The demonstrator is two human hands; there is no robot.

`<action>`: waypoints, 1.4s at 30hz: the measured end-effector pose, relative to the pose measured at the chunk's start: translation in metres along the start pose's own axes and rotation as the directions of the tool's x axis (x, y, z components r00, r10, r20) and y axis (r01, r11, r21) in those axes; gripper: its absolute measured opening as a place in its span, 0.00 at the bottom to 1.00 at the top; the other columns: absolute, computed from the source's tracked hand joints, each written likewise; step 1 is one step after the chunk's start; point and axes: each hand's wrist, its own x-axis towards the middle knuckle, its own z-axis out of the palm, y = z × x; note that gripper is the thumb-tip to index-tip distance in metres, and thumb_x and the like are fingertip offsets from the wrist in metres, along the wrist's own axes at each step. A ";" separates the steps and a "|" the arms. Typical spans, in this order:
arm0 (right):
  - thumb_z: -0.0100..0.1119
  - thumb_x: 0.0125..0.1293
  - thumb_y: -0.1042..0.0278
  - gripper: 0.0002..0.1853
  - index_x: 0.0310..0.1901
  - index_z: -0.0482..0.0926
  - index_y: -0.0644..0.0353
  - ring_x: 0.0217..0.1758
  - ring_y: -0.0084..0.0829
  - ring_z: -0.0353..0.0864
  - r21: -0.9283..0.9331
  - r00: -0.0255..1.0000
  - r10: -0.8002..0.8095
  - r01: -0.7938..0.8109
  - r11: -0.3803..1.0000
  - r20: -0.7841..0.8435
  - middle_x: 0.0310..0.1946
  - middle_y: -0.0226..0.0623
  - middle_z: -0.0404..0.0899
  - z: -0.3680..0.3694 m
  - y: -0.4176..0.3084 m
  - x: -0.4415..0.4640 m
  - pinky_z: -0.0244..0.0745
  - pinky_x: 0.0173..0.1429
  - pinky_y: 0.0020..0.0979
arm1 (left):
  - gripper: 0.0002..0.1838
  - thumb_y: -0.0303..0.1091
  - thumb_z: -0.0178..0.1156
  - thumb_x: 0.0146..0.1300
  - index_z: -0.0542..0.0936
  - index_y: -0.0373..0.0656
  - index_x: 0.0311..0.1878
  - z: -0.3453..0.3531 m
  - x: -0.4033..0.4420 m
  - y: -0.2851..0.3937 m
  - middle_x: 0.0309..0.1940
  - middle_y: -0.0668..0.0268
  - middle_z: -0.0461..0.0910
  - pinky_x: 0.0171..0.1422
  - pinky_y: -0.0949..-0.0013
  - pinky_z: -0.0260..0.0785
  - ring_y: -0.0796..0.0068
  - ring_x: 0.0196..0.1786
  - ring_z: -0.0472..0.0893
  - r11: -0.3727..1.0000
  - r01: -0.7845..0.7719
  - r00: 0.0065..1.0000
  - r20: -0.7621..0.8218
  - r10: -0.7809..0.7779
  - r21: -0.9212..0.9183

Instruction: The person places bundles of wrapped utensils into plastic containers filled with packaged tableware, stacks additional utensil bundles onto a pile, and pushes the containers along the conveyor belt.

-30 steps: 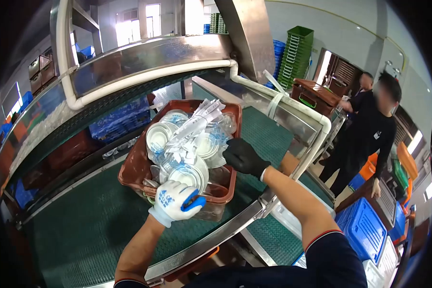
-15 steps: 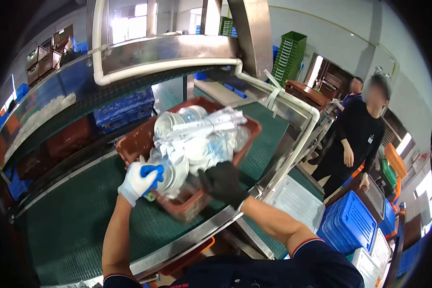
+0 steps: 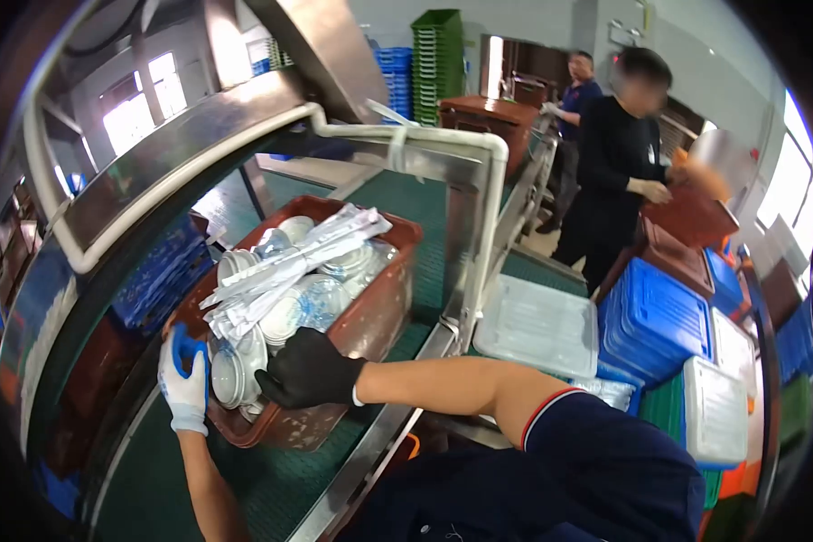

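Observation:
A brown plastic bin point(image 3: 370, 316) sits on the green conveyor belt point(image 3: 271, 492), heaped with plastic-wrapped dishes point(image 3: 230, 375). Across the heap lies a bundle of long white paper-wrapped packets point(image 3: 303, 253). My left hand point(image 3: 185, 379), in a white glove with blue coating, is closed round the bin's left rim. My right hand point(image 3: 314, 369), gloved in black, is bent over the near rim beside the wrapped dishes. Its fingertips are partly hidden, but it appears to grip that rim.
A metal frame with white pipe point(image 3: 492, 217) rises past the bin. To the right stand a translucent lid point(image 3: 537, 325) and stacked blue crates point(image 3: 655, 312). One person in black point(image 3: 614, 163) handles a brown bin point(image 3: 691, 212); another person point(image 3: 574, 104) stands behind. Green crates point(image 3: 438, 68) are stacked at the back.
My view has swung right. My left hand has moved from the near corner to the left rim, and the bin sits at a different angle. The person in black now handles a bin.

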 end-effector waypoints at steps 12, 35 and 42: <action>0.69 0.59 0.60 0.34 0.67 0.73 0.63 0.74 0.55 0.68 0.168 0.995 -0.047 0.061 0.984 -0.088 0.71 0.54 0.69 -0.056 0.011 -0.116 0.64 0.75 0.56 | 0.35 0.51 0.56 0.78 0.69 0.31 0.74 0.052 -0.249 0.015 0.73 0.43 0.69 0.79 0.53 0.63 0.46 0.74 0.70 0.712 0.625 0.774 -0.368 -0.515 0.321; 0.54 0.69 0.38 0.31 0.57 0.84 0.59 0.63 0.51 0.81 -0.541 -0.320 0.947 -0.802 -0.252 0.033 0.56 0.50 0.85 -0.251 -0.129 -0.770 0.75 0.66 0.47 | 0.35 0.57 0.57 0.73 0.76 0.34 0.68 -0.043 -0.459 0.046 0.66 0.44 0.75 0.73 0.50 0.67 0.45 0.69 0.74 0.353 0.507 0.781 -0.247 -0.574 0.786; 0.65 0.62 0.61 0.08 0.33 0.86 0.55 0.36 0.54 0.84 0.151 0.727 0.611 -0.673 0.724 0.312 0.32 0.46 0.85 -0.181 -0.089 -0.486 0.77 0.40 0.50 | 0.29 0.48 0.64 0.62 0.80 0.33 0.58 -0.058 -0.452 0.074 0.58 0.44 0.79 0.71 0.47 0.67 0.43 0.62 0.76 0.473 0.534 0.831 -0.332 -0.447 0.700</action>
